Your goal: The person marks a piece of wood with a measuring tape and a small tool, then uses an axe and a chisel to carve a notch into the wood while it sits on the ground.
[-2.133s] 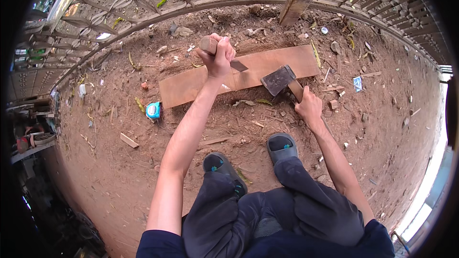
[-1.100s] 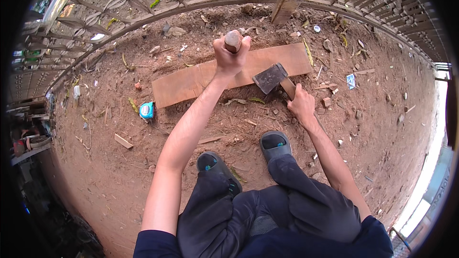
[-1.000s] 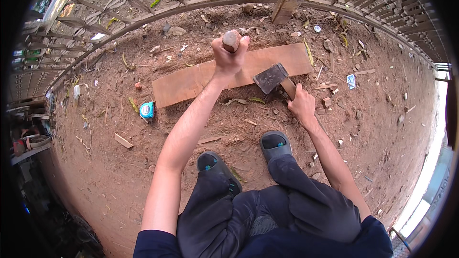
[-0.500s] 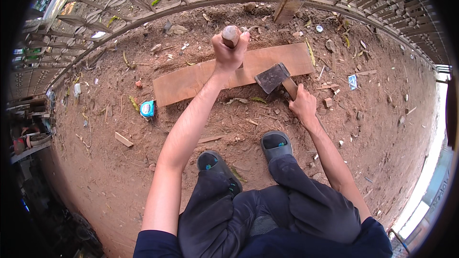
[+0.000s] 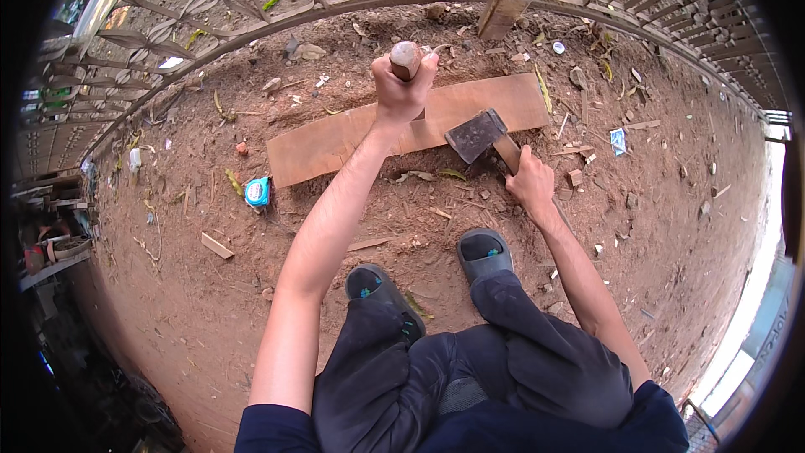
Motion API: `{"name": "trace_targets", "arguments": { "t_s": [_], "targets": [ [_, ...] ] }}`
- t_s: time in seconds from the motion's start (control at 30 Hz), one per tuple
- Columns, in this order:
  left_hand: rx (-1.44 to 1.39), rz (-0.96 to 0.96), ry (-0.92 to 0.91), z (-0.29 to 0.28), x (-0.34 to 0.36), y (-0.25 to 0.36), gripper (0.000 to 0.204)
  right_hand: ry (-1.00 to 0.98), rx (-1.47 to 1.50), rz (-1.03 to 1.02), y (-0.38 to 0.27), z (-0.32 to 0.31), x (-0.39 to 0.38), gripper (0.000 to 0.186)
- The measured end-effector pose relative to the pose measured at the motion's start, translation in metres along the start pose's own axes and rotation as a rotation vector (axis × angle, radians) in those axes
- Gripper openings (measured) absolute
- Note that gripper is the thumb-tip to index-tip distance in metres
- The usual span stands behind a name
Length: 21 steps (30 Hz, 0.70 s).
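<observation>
A long reddish-brown wooden board lies aslant on the dirt ground ahead of my feet. My left hand is closed around a chisel, held upright over the middle of the board. Its blunt handle end points up at me, and my fist mostly hides the blade and its tip. To the right, my right hand grips the wooden handle of a hatchet. The hatchet's broad dark metal head is over the board's near edge, right of the chisel; whether it touches the wood I cannot tell.
A blue tape measure sits by the board's left end. Beyond the board run a metal fence and a wooden post. Wood scraps, such as a small block, stones and leaves litter the dirt. My sandalled feet are close on the near side.
</observation>
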<state>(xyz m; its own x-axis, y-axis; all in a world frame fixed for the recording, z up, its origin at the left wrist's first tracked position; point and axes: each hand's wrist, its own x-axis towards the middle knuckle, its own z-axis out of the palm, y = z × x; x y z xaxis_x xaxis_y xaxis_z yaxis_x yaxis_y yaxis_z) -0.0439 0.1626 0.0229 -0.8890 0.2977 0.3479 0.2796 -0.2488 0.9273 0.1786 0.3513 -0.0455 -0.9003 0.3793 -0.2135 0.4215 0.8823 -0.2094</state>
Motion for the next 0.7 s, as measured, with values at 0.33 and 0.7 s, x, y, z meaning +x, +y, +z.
{"name": "trace_targets", "arguments": {
  "t_s": [0.33,0.7],
  "targets": [
    [-0.029,-0.018,0.027,-0.001,0.0,0.002,0.023,-0.014,0.0,0.005,-0.002,0.001,0.0,0.041],
    [-0.034,-0.016,0.009,-0.003,-0.001,-0.002,0.022,-0.052,0.035,0.011,-0.004,-0.01,0.002,0.039]
  ]
}}
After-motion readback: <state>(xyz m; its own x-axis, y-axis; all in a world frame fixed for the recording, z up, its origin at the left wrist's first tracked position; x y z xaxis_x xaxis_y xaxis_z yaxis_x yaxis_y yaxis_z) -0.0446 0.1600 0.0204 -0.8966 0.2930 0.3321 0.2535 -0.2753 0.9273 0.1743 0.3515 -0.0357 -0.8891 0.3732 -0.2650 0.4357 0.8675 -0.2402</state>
